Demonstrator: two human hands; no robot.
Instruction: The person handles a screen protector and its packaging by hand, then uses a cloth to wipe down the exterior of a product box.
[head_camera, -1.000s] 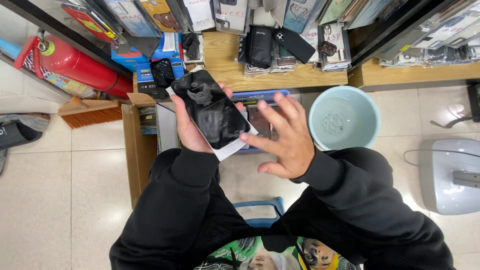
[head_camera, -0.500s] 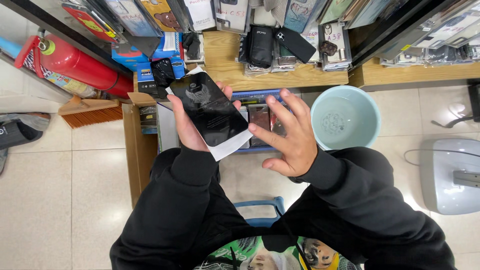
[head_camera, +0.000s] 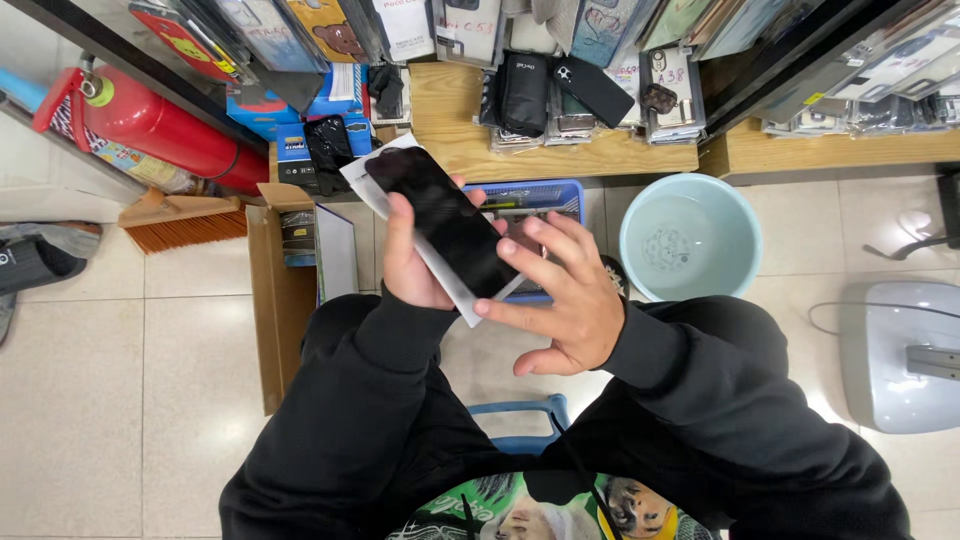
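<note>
My left hand (head_camera: 412, 262) grips a black phone case in a clear sleeve with a white backing card (head_camera: 437, 222), held up in front of my chest. Its glossy black face points toward me and its long side runs from upper left to lower right. My right hand (head_camera: 562, 298) is spread beside it, fingers apart, with the fingertips touching the package's lower right edge. Both arms wear black sleeves.
A pale blue plastic basin (head_camera: 690, 234) stands on the tiled floor at right. A blue basket (head_camera: 540, 200) and an open cardboard box (head_camera: 282, 290) lie under my hands. Wooden shelves (head_camera: 560, 150) carry several packaged cases. A red fire extinguisher (head_camera: 165, 130) and a brush (head_camera: 180, 220) lie at left.
The packaged case has turned in my left hand, its glossy face now flatter toward me. My right hand's fingers have come onto its lower right edge.
</note>
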